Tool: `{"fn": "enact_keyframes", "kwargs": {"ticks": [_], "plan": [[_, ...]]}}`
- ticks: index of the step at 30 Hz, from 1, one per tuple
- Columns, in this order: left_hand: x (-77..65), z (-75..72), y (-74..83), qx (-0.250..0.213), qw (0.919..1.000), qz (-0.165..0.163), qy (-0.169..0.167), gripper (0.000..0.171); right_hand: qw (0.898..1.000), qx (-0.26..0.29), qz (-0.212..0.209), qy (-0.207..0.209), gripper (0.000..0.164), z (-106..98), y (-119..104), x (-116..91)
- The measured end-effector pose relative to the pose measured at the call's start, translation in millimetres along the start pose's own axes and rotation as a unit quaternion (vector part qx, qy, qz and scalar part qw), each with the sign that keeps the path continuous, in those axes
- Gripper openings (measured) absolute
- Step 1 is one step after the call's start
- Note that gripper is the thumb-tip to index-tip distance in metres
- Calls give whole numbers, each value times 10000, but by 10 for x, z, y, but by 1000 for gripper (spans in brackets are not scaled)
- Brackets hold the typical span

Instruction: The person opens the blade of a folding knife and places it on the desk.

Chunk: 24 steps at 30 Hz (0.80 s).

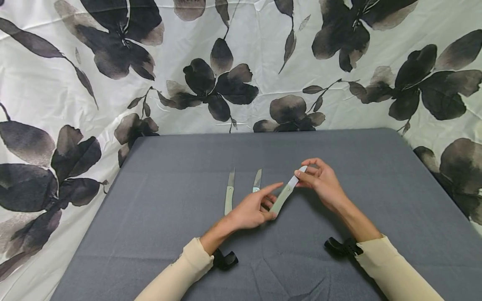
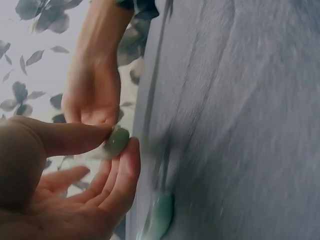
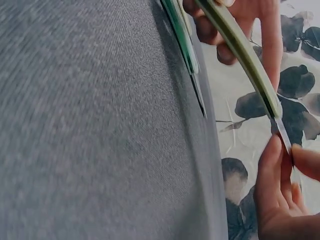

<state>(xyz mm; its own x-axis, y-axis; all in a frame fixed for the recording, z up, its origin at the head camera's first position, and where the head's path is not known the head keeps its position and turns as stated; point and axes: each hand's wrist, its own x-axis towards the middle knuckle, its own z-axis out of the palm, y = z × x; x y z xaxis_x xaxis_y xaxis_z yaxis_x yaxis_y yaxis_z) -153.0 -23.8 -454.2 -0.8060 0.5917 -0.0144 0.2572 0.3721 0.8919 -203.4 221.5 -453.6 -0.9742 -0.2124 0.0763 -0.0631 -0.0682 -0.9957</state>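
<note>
A knife (image 1: 283,195) with a pale green handle is held above the table, slanting up to the right, its blade out. My left hand (image 1: 249,212) pinches the handle's lower end between thumb and fingers, the index finger stretched out along it. Near the tip, the blade is pinched by the thumb and fingers of my right hand (image 1: 323,184); the right wrist view shows this blade (image 3: 283,135) between them. Two more knives lie on the cloth: a green-handled one (image 1: 229,196) at left, and another (image 1: 257,179) whose handle is mostly hidden behind my left hand.
A grey cloth (image 1: 169,188) covers the table. Behind it hangs a white curtain (image 1: 271,50) with dark flowers. Black straps with mounts (image 1: 226,260) sit at both wrists, by the cream sleeves (image 1: 177,271).
</note>
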Motion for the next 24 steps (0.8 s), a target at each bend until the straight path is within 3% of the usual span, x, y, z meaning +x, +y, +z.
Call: {"fn": "enact_keyframes", "kwargs": {"ticks": [4, 9, 13, 19, 24], "plan": [[26, 111, 18, 150, 9995, -148, 245, 87, 9994, 99, -114, 300, 31, 30, 68, 68], [75, 224, 29, -40, 9986, -249, 458, 97, 9976, -367, -120, 572, 33, 61, 132, 142], [148, 286, 52, -48, 9980, -217, 590, 93, 9946, -714, 11, 755, 41, 40, 134, 193], [252, 343, 63, 624, 9953, -177, 713, 79, 9857, -1557, 273, 588, 47, -30, 104, 252], [313, 375, 73, 1559, 9838, -217, 861, 74, 9631, -2662, 262, 312, 46, -83, 68, 270]]}}
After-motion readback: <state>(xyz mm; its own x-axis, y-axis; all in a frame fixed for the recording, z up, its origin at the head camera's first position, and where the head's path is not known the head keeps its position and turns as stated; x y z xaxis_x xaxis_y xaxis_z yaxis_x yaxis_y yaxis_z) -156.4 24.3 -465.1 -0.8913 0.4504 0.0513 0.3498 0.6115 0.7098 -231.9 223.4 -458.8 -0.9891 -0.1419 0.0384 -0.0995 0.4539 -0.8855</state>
